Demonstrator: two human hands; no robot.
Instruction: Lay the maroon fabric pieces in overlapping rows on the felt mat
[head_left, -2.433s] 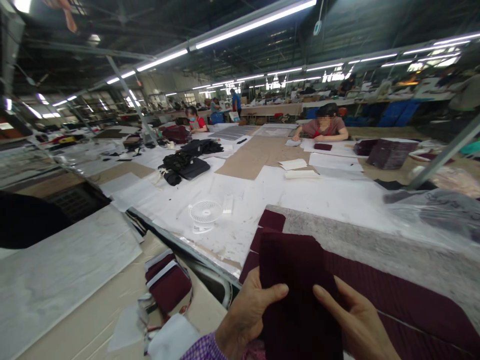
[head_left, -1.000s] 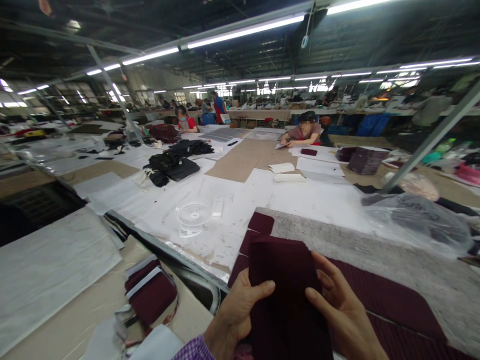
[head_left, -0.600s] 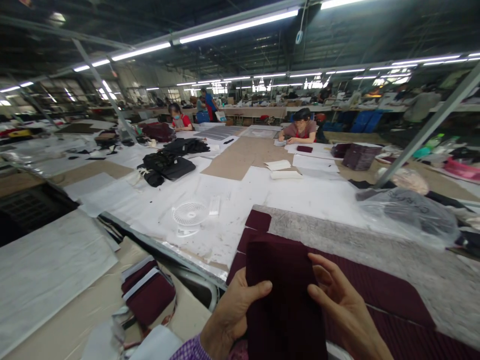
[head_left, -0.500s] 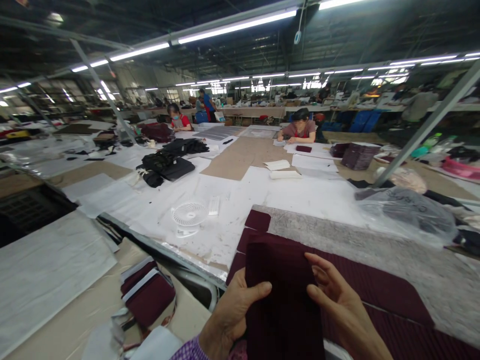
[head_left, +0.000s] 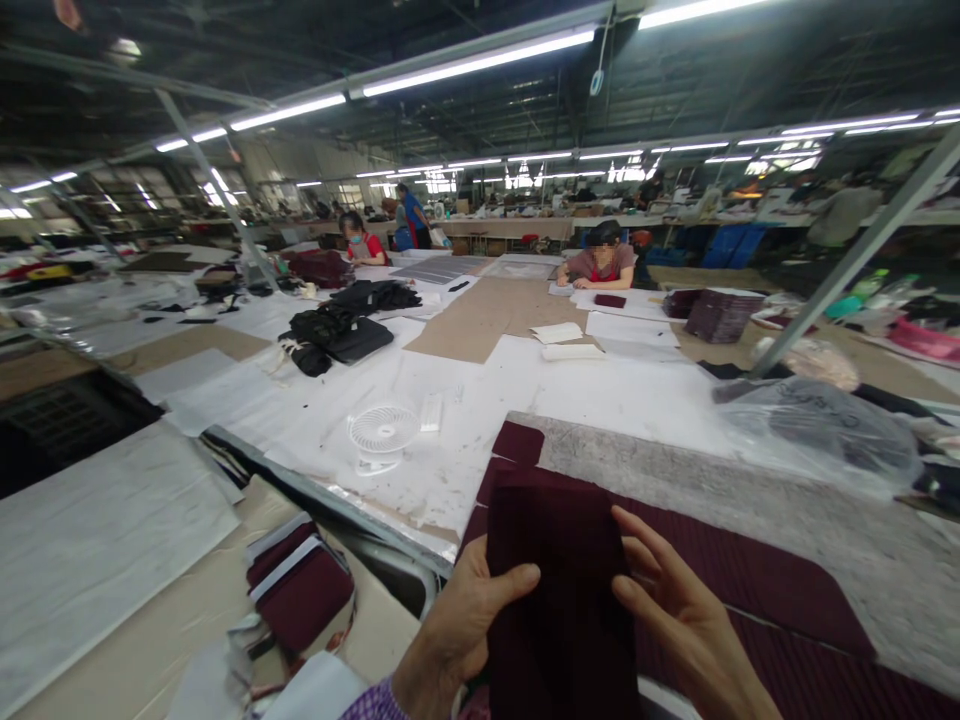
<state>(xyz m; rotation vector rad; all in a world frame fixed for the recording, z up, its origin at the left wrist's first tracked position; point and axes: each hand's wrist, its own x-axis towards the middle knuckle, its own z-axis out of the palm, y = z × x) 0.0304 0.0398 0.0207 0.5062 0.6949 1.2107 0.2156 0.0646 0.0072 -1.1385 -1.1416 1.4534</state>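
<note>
A dark maroon fabric piece (head_left: pixel 559 600) is held upright in front of me, its lower end running out of the picture. My left hand (head_left: pixel 469 615) grips its left edge, thumb lying across the front and fingers behind. At the right edge, my right hand (head_left: pixel 679 600) has its thumb and fingertips on the cloth, the other fingers curled. Behind it, maroon pleated panels (head_left: pixel 750 570) lie on a grey mottled sheet (head_left: pixel 675 480). One small maroon piece (head_left: pixel 517 443) sits at the sheet's left corner.
A white fan (head_left: pixel 384 430) lies on the white-covered table. To the lower left is a bundle of folded maroon pieces (head_left: pixel 307 600). Black garments (head_left: pixel 337 330), a clear plastic bag (head_left: pixel 817 430) and a slanting metal post (head_left: pixel 855 250) stand around. A co-worker (head_left: pixel 600 262) leans at the far side.
The held fabric has shifted very slightly left between my hands. The grip of both hands looks the same, and the whole view has shifted a little.
</note>
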